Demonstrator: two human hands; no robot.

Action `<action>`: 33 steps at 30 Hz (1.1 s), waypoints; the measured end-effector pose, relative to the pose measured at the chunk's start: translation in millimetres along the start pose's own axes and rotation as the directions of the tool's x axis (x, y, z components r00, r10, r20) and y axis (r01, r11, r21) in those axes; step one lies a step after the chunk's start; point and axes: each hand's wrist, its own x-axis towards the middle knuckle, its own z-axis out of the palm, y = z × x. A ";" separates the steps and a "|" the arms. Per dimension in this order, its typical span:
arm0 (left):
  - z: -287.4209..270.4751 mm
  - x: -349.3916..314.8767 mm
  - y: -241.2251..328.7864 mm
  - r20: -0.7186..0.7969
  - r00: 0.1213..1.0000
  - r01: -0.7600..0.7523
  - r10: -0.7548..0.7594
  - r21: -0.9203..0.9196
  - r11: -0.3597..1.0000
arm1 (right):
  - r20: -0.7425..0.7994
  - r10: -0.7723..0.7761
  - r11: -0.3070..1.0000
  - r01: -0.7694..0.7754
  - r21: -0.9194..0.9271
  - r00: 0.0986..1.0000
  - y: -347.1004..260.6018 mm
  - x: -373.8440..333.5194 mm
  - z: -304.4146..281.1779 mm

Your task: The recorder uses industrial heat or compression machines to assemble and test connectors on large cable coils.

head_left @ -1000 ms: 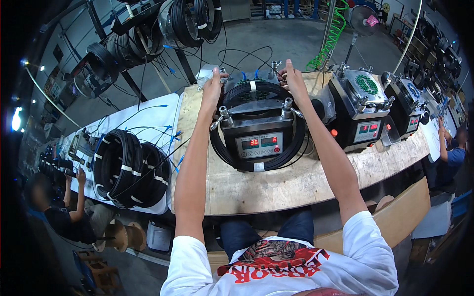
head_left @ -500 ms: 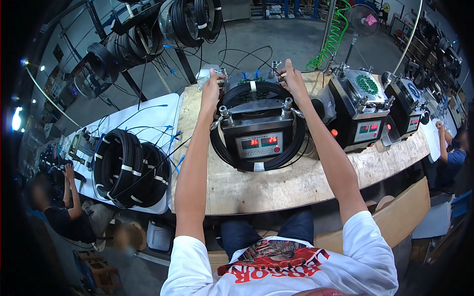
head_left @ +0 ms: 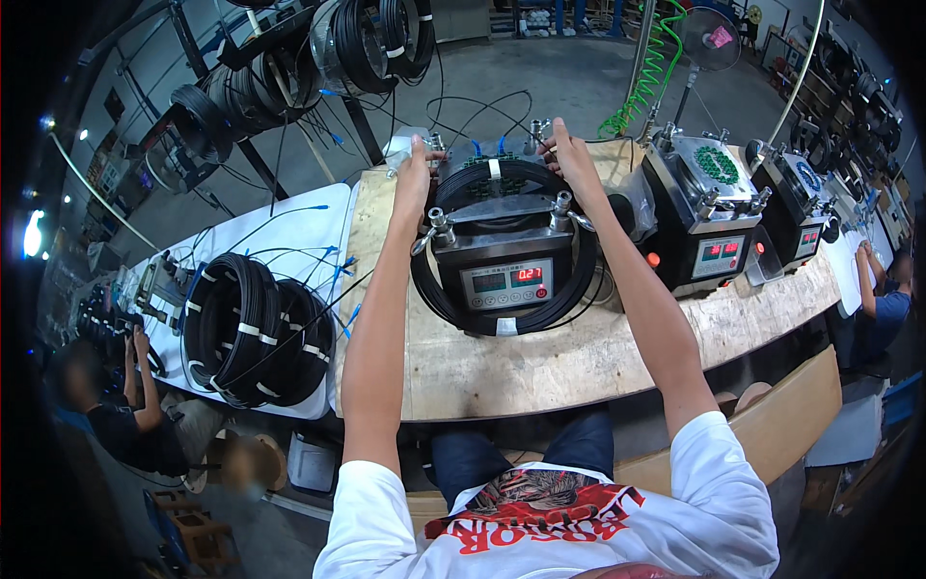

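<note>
Both arms reach across the wooden bench (head_left: pixel 540 372) to the far side of a black machine (head_left: pixel 502 261), which has a coil of black cable (head_left: pixel 506 323) looped round its body. The left hand (head_left: pixel 417 174) and right hand (head_left: pixel 571 159) rest on the coil's back edge, likely steadying it; fingers curl loosely, and whether they clasp anything I cannot tell

The machine (head_left: pixel 502 265) is black with a silvery grey top plate, and its front panel shows red glowing digits; the cable coil (head_left: pixel 502 323) looped round it is black with white tape bands. The worktop (head_left: pixel 540 372) is pale bare plywood, beside a white table (head_left: pixel 289 236) carrying more black coils (head_left: pixel 256 328) with white ties. A green spiral hose (head_left: pixel 646 72) hangs behind.
</note>
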 end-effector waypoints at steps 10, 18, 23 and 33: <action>4.0 -2.5 3.0 0.004 1.000 0.003 -0.002 -0.129 0.992 | -0.006 -0.007 0.998 0.007 0.060 1.000 5.9 3.8 -2.5; 3.9 6.9 -6.7 0.016 1.000 0.003 -0.002 -0.038 0.999 | -0.008 -0.011 1.000 0.011 0.014 1.000 4.3 2.4 -3.0; 2.0 -4.0 2.0 0.013 0.999 0.035 -0.035 -0.050 0.998 | 0.061 -0.014 1.000 0.015 -0.016 0.998 5.5 4.7 -3.9; 4.4 -4.6 5.0 -0.023 1.000 0.005 -0.009 -0.158 0.987 | -0.004 0.008 1.000 -0.008 0.013 1.000 1.6 0.0 -0.6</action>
